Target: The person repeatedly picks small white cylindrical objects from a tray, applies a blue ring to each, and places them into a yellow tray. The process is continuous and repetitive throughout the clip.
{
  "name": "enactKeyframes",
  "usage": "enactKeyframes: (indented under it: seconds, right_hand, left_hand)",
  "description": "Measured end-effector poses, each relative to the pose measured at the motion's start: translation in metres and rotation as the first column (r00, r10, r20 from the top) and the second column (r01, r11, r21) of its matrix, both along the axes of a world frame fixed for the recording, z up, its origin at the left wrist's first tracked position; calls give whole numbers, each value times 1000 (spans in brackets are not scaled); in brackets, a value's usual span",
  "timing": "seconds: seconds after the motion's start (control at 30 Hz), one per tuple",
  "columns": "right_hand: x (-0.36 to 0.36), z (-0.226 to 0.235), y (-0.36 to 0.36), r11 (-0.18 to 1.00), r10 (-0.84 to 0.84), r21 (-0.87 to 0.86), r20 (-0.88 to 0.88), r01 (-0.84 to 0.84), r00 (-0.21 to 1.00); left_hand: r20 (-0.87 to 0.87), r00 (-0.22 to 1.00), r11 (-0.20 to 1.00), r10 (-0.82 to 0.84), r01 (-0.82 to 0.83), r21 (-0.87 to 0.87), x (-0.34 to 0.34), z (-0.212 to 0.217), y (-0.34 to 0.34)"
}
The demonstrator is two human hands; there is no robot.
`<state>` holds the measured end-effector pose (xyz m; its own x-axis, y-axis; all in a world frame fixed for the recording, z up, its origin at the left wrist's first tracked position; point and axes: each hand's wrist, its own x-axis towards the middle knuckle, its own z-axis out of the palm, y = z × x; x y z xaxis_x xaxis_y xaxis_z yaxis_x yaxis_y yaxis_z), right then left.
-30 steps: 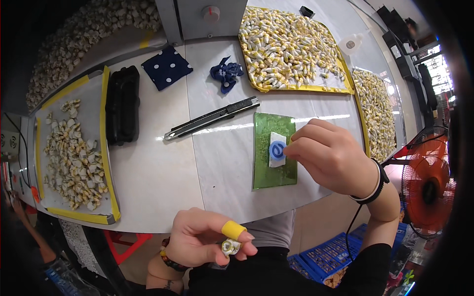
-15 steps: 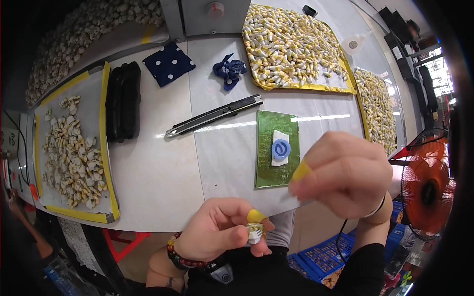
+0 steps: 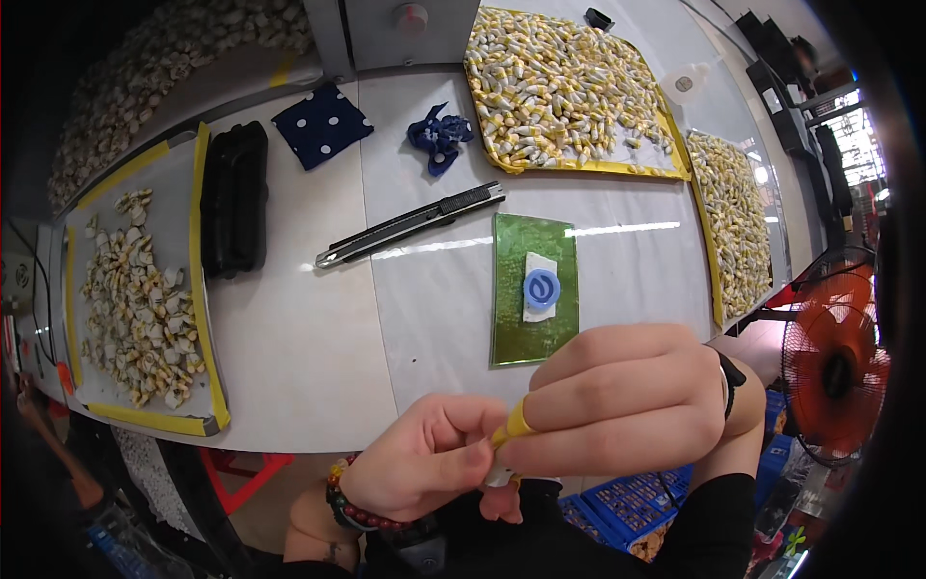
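My left hand [image 3: 410, 463] pinches a small white-and-yellow piece [image 3: 498, 477] low in the middle, between thumb and fingers. Over it comes my right hand [image 3: 627, 396], its fingers curled and pressed together, with yellow tape round a fingertip touching or almost touching the piece. Those fingers hide most of the piece, and what they hold, if anything, cannot be made out. Just beyond the hands lies a green plate [image 3: 511, 333]. On it a white block [image 3: 540, 317] carries a round blue disc [image 3: 542, 288] with a raised ring.
A utility knife [image 3: 410, 229] lies left of the plate. Trays of white-and-yellow pieces stand at left [image 3: 201, 318] and far right [image 3: 579, 171]. Also here are a black case [image 3: 234, 198], a dotted blue cloth [image 3: 323, 125], a crumpled cloth [image 3: 440, 138] and an orange fan [image 3: 835, 362].
My right hand has moved left and down, from beside the green plate to the piece in my left hand. The left hand has stayed almost in place, still holding the piece.
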<state>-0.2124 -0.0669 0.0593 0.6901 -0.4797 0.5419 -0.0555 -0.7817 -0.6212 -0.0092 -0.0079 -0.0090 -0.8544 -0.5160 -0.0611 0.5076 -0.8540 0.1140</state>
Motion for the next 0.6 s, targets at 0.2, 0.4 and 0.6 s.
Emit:
enactKeyframes:
  seconds: [0.2,0.4,0.6]
  right_hand:
    - [1,1,-1,999,42,29,26,-43,999]
    - [1,3,3,998,11,64,35,-13,999]
    - [-1,1,4,997,-33,66,24,32,999]
  left_hand:
    - [-1,1000,999,9,-9,-42,-2,5,-2]
    - [18,1000,999,11,-10,-47,-2,7,-1]
    - [31,1000,999,-5,6,-50,-4,9,-3]
